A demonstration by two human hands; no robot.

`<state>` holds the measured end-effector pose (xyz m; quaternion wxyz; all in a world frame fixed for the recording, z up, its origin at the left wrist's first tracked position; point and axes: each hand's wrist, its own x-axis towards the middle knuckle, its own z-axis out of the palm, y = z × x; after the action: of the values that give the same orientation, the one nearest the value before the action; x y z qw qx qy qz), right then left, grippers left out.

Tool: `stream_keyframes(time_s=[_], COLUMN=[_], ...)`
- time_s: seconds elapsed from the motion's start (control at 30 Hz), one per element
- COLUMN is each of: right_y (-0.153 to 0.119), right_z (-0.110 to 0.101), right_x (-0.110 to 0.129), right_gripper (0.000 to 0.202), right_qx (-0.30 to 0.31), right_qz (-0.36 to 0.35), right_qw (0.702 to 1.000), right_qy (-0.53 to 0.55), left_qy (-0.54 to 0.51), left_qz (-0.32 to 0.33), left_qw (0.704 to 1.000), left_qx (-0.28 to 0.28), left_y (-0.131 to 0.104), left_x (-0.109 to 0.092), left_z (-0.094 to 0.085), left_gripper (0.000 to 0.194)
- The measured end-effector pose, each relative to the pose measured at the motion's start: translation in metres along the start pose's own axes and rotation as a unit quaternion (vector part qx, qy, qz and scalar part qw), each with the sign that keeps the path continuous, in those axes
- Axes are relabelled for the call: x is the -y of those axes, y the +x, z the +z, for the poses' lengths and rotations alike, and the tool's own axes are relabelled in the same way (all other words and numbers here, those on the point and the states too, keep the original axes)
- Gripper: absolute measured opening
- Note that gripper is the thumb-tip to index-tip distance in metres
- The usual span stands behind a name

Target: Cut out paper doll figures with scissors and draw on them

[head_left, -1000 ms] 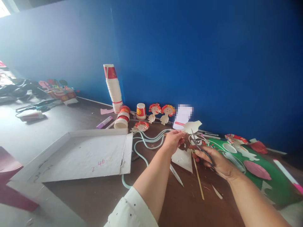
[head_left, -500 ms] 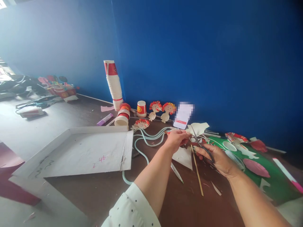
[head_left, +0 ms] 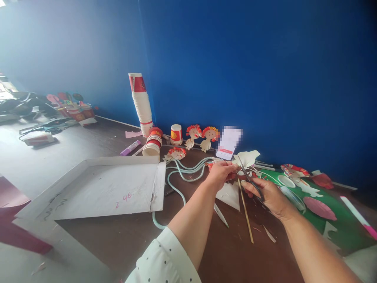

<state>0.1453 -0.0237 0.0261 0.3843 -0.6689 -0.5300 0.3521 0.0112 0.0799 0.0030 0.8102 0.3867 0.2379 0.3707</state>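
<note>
My left hand (head_left: 223,173) pinches a piece of cream paper (head_left: 247,158) near the table's middle. A pair of scissors (head_left: 249,179) is in my right hand (head_left: 271,194), fingers closed round the handles. Its blades point up and away, against the paper beside my left fingertips. Below my hands lie a white paper sheet (head_left: 230,195), a thin wooden stick (head_left: 246,214) and a white marker (head_left: 220,215). Two paper figures with fringed red heads, one (head_left: 193,135) next to the other (head_left: 209,137), lean on the blue wall.
A white box lid (head_left: 103,188) lies at left. Behind it rises a tall stack of paper cups (head_left: 141,106). Pale cables (head_left: 188,171) run beside the lid. At right, a green mat (head_left: 318,196) carries a pink disc (head_left: 320,208) and a white-and-pink marker (head_left: 357,216).
Hardly anything differs. The scissor blades and paper shift very slightly between my hands, and the whole view moves a few pixels.
</note>
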Motion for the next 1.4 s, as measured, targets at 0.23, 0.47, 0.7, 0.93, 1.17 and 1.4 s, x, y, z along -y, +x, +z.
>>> stream_keyframes(time_s=[0.23, 0.47, 0.7, 0.93, 1.17, 1.4], right_y=[-0.002, -0.002, -0.003, 0.000, 0.001, 0.000], right_z=[0.001, 0.002, 0.002, 0.002, 0.001, 0.001], right_x=[0.001, -0.003, -0.001, -0.011, -0.016, -0.014], right_gripper=[0.035, 0.037, 0.032, 0.037, 0.035, 0.038], right_qx=[-0.010, -0.014, -0.012, -0.011, -0.009, -0.008], right_qz=[0.005, 0.003, -0.004, -0.014, -0.005, 0.005], right_qw=[1.000, 1.000, 1.000, 1.000, 1.000, 1.000], right_qy=[-0.002, 0.006, -0.003, 0.016, 0.012, 0.011], left_qy=[0.000, 0.004, 0.000, 0.003, 0.005, 0.010], left_qz=[-0.002, 0.000, 0.000, -0.001, -0.003, 0.003], left_qw=[1.000, 1.000, 1.000, 1.000, 1.000, 1.000], left_qx=[-0.001, 0.002, 0.005, 0.006, -0.002, 0.003], left_y=[0.000, 0.000, 0.001, 0.002, 0.000, 0.000], left_x=[-0.001, -0.001, 0.000, 0.000, -0.002, -0.002], left_z=[0.000, -0.001, -0.002, -0.002, -0.002, -0.002], left_gripper=[0.033, 0.032, 0.034, 0.033, 0.033, 0.033])
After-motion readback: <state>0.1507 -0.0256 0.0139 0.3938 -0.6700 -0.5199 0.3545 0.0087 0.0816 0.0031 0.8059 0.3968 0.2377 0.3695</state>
